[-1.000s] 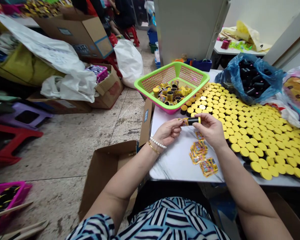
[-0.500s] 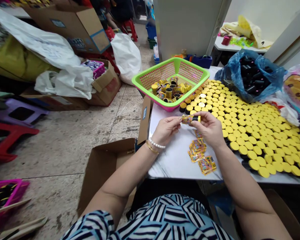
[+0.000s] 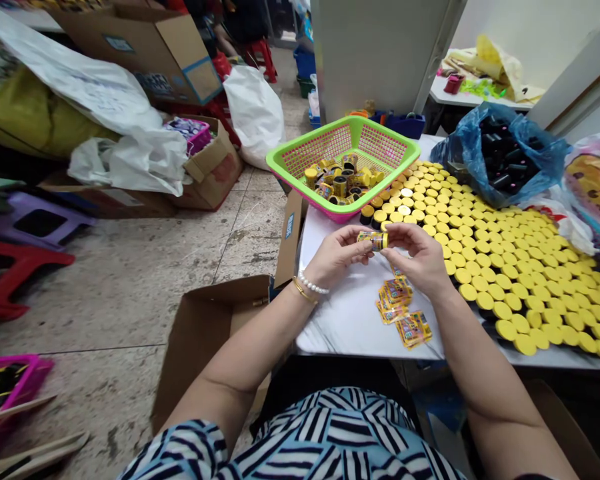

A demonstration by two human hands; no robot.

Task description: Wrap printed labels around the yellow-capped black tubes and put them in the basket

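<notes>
Above the white table, a small cylindrical canister [image 3: 373, 240] with a yellow end and a colourful printed sleeve lies sideways between my hands. My left hand [image 3: 341, 252] is closed around its sleeved part, thumb along the front. The fingertips and thumb of my right hand [image 3: 417, 257] pinch at the yellow end. Flat printed sleeves [image 3: 396, 293] lie in a loose pile below my hands, and a further stack of sleeves [image 3: 414, 329] sits nearer the table edge. Rows of yellow-topped black canisters [image 3: 510, 267] stand packed together to the right.
A green and pink basket [image 3: 300, 190] with several sleeved canisters stands at the table's far left corner. Behind the rows is a blue plastic bag [image 3: 450, 157] of black pieces. An open cardboard box [image 3: 195, 340] is on the floor left of the table.
The sleeve now covers the canister's black body, which showed bare beside my right fingers before. My left hand has moved right along it, and its thumb now lies across the sleeve.
</notes>
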